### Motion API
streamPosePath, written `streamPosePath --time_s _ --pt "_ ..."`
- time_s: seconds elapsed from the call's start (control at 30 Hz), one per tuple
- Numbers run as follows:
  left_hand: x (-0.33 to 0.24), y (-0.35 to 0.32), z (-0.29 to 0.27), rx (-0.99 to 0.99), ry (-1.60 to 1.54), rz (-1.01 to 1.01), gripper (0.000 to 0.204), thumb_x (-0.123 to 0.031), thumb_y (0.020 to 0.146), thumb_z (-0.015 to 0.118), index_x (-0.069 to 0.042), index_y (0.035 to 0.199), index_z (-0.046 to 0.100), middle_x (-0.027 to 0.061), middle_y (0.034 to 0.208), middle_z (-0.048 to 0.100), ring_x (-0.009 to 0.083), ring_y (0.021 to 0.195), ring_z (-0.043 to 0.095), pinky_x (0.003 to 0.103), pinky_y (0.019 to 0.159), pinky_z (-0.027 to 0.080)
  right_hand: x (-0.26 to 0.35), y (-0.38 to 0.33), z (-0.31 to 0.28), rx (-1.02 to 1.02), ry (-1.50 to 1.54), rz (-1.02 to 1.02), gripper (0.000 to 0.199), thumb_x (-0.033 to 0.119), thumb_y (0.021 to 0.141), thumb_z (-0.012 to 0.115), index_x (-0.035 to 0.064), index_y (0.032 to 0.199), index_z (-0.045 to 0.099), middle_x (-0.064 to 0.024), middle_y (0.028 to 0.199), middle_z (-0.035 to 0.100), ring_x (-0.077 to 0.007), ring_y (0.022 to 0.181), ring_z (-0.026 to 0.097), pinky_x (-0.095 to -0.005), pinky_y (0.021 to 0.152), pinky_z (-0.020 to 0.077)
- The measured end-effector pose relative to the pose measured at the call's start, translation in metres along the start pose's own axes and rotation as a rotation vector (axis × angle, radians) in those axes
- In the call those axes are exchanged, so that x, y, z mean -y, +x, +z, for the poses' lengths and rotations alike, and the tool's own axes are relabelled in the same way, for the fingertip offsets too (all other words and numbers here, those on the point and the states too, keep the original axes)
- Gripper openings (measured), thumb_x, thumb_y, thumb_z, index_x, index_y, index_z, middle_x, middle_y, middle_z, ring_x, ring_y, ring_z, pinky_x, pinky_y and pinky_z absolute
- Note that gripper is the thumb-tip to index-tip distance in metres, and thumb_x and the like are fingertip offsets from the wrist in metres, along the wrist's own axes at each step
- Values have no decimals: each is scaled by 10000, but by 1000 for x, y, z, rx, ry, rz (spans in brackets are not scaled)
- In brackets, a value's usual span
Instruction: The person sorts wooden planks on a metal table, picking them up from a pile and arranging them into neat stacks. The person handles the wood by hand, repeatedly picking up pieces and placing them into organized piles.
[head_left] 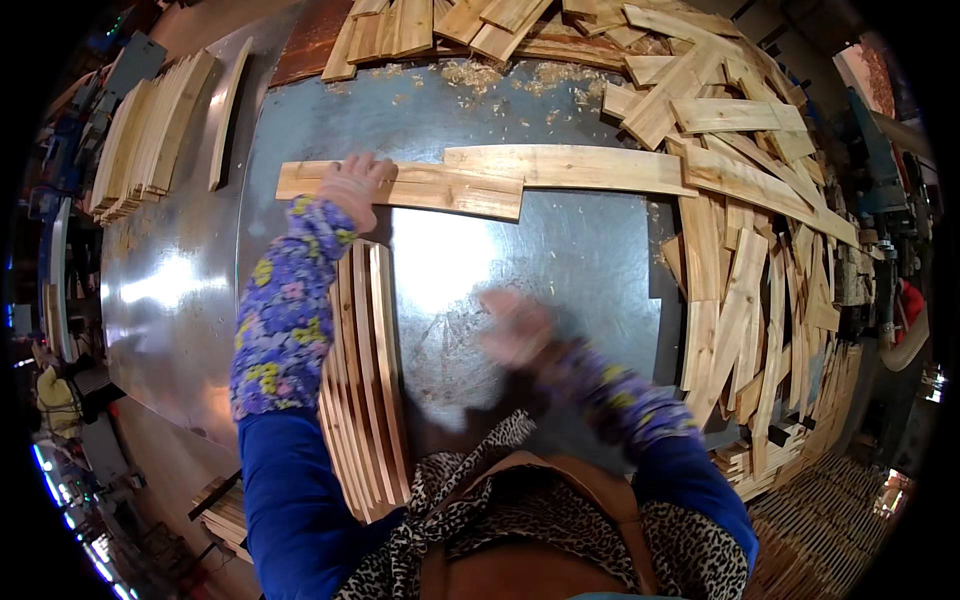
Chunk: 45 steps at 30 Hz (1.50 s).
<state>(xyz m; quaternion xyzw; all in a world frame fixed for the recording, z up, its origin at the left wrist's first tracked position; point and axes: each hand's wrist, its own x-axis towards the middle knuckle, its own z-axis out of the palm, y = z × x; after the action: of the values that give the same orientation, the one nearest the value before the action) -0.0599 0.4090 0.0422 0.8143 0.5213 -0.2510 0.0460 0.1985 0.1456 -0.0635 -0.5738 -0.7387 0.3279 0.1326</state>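
Note:
My left hand [352, 185] presses flat on a pale wooden slat [420, 190] that lies across the far part of the metal table [520, 270]. A second, longer slat [570, 166] overlaps its right end. My right hand [515, 328] hovers above the bare metal in front of me, blurred by motion, with nothing seen in it. Under my left forearm, a bundle of thin slats [365, 380] stands on edge near my body.
A large heap of loose wood pieces [750, 230] fills the right side and far edge. Sawdust [500, 75] lies at the back. A neat stack of slats [145, 135] and a single strip [228, 115] sit on the metal surface at left.

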Motion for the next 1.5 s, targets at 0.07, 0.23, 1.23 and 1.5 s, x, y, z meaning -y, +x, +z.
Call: streamPosePath --time_s 0.07,0.23,1.23,1.5 --pt "-4 24 31 46 0 39 863 -137 853 788 -109 1630 412 137 1640 447 332 1555 396 508 1237 367 -38 46 -122 -242 -280 -58 574 184 813 715 47 1368 658 -273 1321 660 -476 1176 636 -567 992 532" --pt "11 51 164 -538 -99 -27 452 -150 870 751 -124 1319 704 136 1284 706 352 1277 642 529 1117 501 -162 115 -199 -132 -763 -255 928 141 734 820 112 1596 478 -236 1535 556 -454 1386 551 -522 1121 512" --pt "-125 -319 130 120 134 793 619 -638 1041 539 -100 1053 845 46 1182 768 269 1154 632 521 1201 312 -24 14 -7 -138 355 523 877 522 860 812 -104 1435 597 -326 1376 685 -441 1354 629 -491 1165 473" --pt "-105 -361 87 82 -114 256 566 -549 1035 608 -12 1092 775 145 1132 696 328 1177 583 526 1184 369 91 -38 64 -162 179 65 377 225 1003 704 -8 1291 629 -155 1039 741 -305 931 738 -434 850 617"
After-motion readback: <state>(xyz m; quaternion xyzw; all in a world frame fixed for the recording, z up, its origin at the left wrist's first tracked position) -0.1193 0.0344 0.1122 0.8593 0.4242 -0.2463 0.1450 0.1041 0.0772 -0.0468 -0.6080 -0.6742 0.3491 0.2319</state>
